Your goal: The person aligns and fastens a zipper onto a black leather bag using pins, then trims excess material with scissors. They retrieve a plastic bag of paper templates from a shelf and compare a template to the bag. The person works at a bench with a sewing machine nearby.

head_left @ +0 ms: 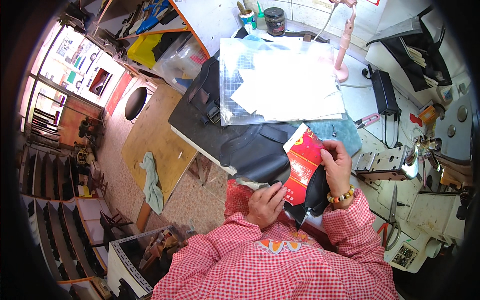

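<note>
The card (301, 165) sits at frame centre between my two hands: my right grip (337, 167) is on its right edge, my left grip (266, 204) at its lower left corner. Under and behind the card lies the leather piece (255, 147), spread across the tabletop (360, 102). Above it, toward the top of the frame, the plastic sheet (280, 82) rests with paper patterns on it. Two jars (274, 20) stand at the top centre. The power adapter (385, 92) lies right of the sheet, the scissors (392, 215) at lower right. The stool (136, 102) stands on the floor at upper left.
</note>
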The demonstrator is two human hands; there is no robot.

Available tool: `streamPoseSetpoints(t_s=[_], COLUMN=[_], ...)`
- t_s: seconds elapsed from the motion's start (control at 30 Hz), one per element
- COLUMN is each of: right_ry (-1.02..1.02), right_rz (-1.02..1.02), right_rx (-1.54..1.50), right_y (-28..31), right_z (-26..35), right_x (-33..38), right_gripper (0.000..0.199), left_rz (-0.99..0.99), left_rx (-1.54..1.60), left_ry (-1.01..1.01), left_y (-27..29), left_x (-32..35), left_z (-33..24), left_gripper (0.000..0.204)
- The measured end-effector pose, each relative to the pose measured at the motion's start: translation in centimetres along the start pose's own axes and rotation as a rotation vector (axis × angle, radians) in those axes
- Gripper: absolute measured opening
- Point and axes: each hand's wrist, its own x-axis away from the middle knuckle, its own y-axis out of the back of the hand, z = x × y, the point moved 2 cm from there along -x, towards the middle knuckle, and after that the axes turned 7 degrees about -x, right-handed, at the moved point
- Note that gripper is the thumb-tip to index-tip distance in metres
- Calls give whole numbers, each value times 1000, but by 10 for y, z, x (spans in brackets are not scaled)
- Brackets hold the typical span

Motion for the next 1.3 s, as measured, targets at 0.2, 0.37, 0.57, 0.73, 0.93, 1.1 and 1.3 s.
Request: streamPoseSetpoints(t_s=[0.2,0.37,0.57,0.73,0.93,1.1,1.3], right_ry=[-13,-31,-34,-30,-49,-10,-4], right_rz=[-16,-2,-2,2,-9,13,15], right_rx=[46,-11,12,41,33,17,6], right_y=[0,-1,-1,0,0,-1,0], right_z=[1,2,4,5,6,3,2], right_x=[0,0,-1,-1,-1,-1,-1], right_gripper=[17,17,16,16,17,17,17], left_rz=[-21,42,191,144,36,48,5], left_rx=[-139,-195,-158,-268,-315,-298,-193], left_ry=[-13,231,203,250,272,283,268], left_y=[33,57,37,28,22,15,4], left_x=[-16,-30,-10,1,1,4,11], left_z=[-13,9,8,11,32,49,54], left_gripper=[41,53,61,63,55,50,53])
